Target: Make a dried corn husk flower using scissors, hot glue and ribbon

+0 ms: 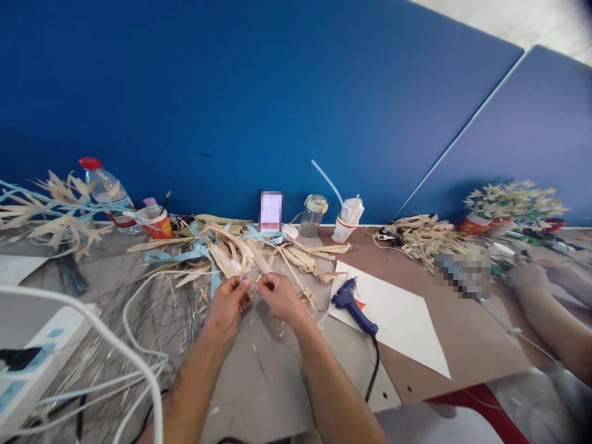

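My left hand (227, 303) and my right hand (279, 296) meet over the middle of the table, fingers pinched together on a thin pale strip of dried leaf (252, 285) held between them. Just beyond the fingertips lies a pile of dried corn husks (231, 253) mixed with light blue ribbon (200, 250). A blue glue gun (354, 305) rests to the right of my right hand, its black cord running off the table's front edge.
White paper sheet (398, 320) lies right of the glue gun. Along the blue wall stand a water bottle (105, 191), an orange cup (157, 223), a glass jar (313, 216), a paper cup (346, 221). White cables (139, 364) at left. Another person's arm (550, 314) at right.
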Action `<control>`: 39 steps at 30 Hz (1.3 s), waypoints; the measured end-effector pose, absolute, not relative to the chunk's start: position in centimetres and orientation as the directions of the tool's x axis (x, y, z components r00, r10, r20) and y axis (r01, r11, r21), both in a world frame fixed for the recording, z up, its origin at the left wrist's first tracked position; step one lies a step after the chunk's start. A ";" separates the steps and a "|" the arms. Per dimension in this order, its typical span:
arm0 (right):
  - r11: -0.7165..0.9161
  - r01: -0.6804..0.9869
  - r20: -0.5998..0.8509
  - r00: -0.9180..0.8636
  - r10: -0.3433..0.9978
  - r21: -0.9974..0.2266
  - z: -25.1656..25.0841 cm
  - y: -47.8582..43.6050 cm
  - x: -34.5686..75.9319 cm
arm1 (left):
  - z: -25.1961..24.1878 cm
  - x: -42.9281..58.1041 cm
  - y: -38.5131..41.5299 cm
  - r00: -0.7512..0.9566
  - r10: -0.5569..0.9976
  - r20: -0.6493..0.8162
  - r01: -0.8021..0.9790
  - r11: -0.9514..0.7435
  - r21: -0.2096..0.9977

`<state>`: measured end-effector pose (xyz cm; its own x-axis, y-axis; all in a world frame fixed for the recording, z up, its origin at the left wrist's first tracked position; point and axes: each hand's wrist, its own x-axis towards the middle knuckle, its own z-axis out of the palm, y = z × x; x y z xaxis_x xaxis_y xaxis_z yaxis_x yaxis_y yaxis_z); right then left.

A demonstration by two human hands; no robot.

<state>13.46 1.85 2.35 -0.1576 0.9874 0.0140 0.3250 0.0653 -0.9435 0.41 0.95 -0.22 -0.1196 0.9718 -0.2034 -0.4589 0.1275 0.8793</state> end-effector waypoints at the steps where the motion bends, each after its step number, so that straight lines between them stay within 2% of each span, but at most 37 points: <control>1: 0.058 0.312 0.010 -0.153 0.988 -0.948 2.3 1.9 13.5 | 0.2 0.4 0.8 -0.121 0.965 -0.232 -0.506 0.141 0.851; 6: 0.025 0.224 -0.009 -0.148 0.989 -0.974 2.2 1.9 13.8 | 1.1 0.1 0.8 -0.120 0.955 -0.272 -0.676 0.122 0.727; 12: -0.012 0.180 -0.026 -0.072 0.997 -0.984 1.7 2.6 15.2 | 0.8 -0.9 1.2 -0.107 0.960 -0.259 -0.788 0.077 0.611; 15: -0.002 0.250 0.022 0.091 0.996 -0.968 1.8 3.0 16.1 | 0.9 -1.1 1.2 -0.100 0.960 -0.262 -0.801 0.078 0.594; 18: 0.085 0.396 0.182 0.214 0.960 -0.914 2.0 3.0 15.9 | 0.8 -0.9 1.1 -0.082 0.953 -0.292 -0.784 0.119 0.610; 21: 0.294 0.430 0.347 0.048 0.937 -0.853 2.0 2.5 14.6 | 0.5 -0.6 1.1 -0.043 0.947 -0.319 -0.748 0.182 0.639; 23: 0.381 0.439 0.388 -0.079 0.918 -0.814 1.8 2.1 13.6 | 0.3 -0.4 1.1 -0.012 0.940 -0.341 -0.724 0.227 0.651; 27: 0.408 0.550 0.388 -0.159 0.908 -0.729 1.2 1.6 12.5 | 0.1 -0.2 1.1 -0.011 0.917 -0.398 -0.681 0.285 0.675; 29: 0.397 0.551 0.375 -0.158 0.913 -0.734 1.0 1.7 12.4 | 0.1 -0.1 1.0 -0.002 0.929 -0.369 -0.673 0.272 0.688; 32: 0.310 0.401 0.297 -0.097 0.950 -0.862 1.1 2.2 12.9 | 0.2 0.0 0.9 0.001 0.957 -0.290 -0.671 0.215 0.710; 35: 0.130 0.077 0.130 -0.002 0.992 -0.989 1.3 2.7 13.5 | 0.5 0.1 0.8 -0.028 0.965 -0.260 -0.680 0.172 0.713; 37: 0.033 -0.146 0.030 0.024 0.999 -0.989 1.6 2.8 13.8 | 0.6 0.2 0.8 -0.004 0.969 -0.248 -0.691 0.177 0.700; 39: -0.020 -0.300 -0.027 0.021 0.999 -0.954 1.8 2.8 13.9 | 0.7 0.2 0.7 0.039 0.972 -0.233 -0.701 0.193 0.686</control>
<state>13.86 2.83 1.79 0.0206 0.9994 -0.0274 -0.2997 -0.0200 -0.9538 0.16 0.71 0.73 0.0393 0.9718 -0.2326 -0.7013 0.1926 0.6863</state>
